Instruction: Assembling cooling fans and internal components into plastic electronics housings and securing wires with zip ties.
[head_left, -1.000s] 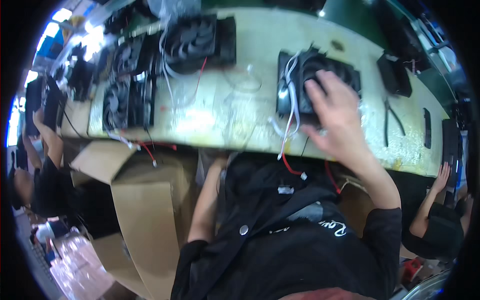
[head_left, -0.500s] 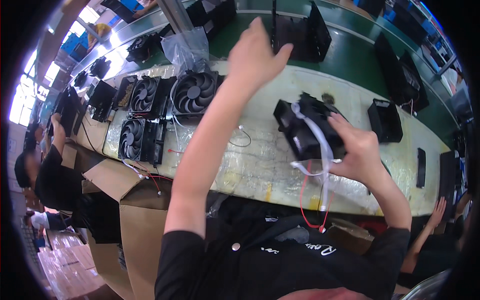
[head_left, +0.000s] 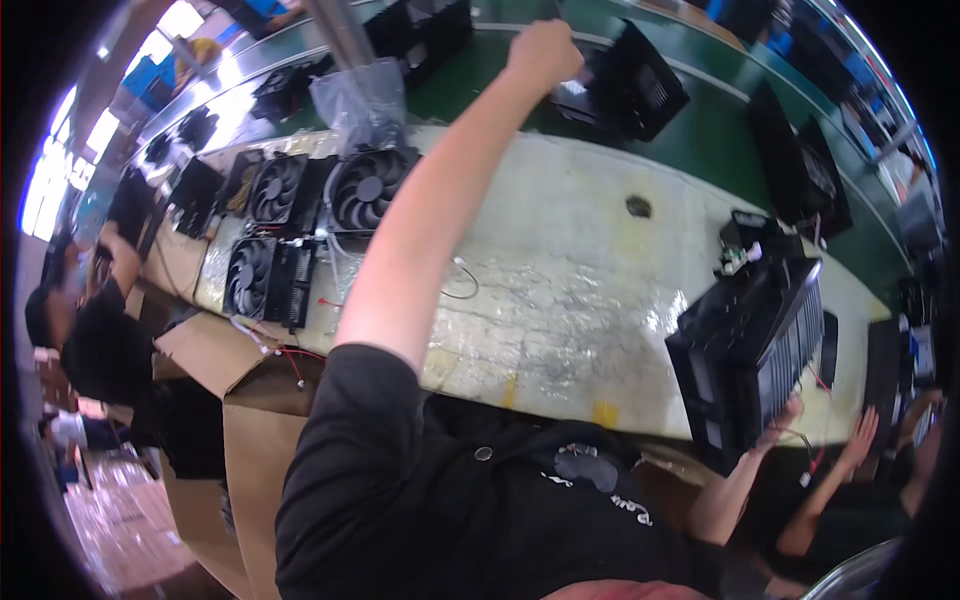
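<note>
My left arm stretches far across the bench, and my left hand (head_left: 545, 52) is closed on the left side of a black open-sided casing (head_left: 640, 85) on the green conveyor. The casing sits turned at an angle; my fingertips are hidden. On the right, my right hand (head_left: 785, 415) grips the near lower side of a black finned heatsink unit (head_left: 750, 350). That unit is tilted over the bench's near edge, with red and black wires hanging beside my hand. Most of the right-hand fingers are behind it.
Several black fan units (head_left: 365, 190) stand on the left of the plastic-covered bench (head_left: 560, 300). A black box (head_left: 745, 230) and a dark strip (head_left: 829, 345) lie at the right. An open carton (head_left: 270, 450) is by my left side. Co-workers' hands (head_left: 862, 435) show at both sides.
My left hand has reached farther out and closed on the casing, which has turned. My right hand has moved right and nearer to me, bringing the heatsink unit, now tilted with its fins showing.
</note>
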